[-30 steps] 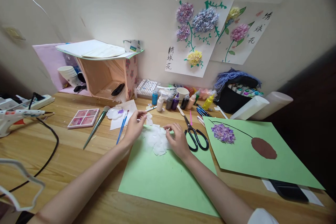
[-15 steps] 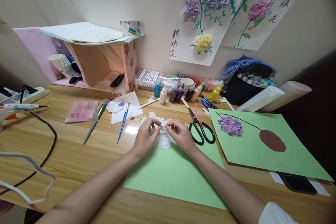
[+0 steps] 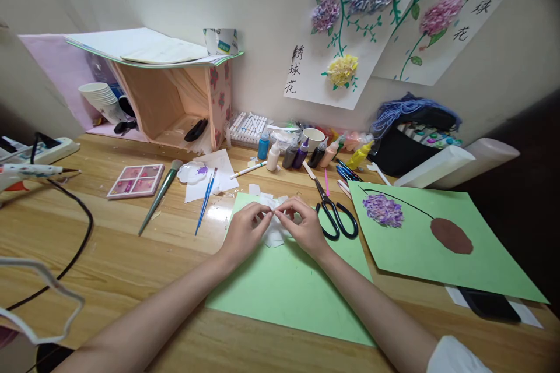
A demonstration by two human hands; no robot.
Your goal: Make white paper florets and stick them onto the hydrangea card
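Note:
My left hand and my right hand meet fingertip to fingertip over a small heap of white tissue pieces. Both pinch a white tissue piece between thumb and fingers, so both are closed. The heap lies on the far end of a light green paper sheet on the wooden desk. Black scissors lie just right of my right hand.
A second green sheet with a purple paper flower lies at right, a black phone below it. Blue brushes, a pink palette, paint bottles, a glue gun with black cable, and a pink open box surround the area.
My left hand came in from the left to meet my right hand over the tissue heap. The two hands now pinch one piece together. The camera tilted down slightly.

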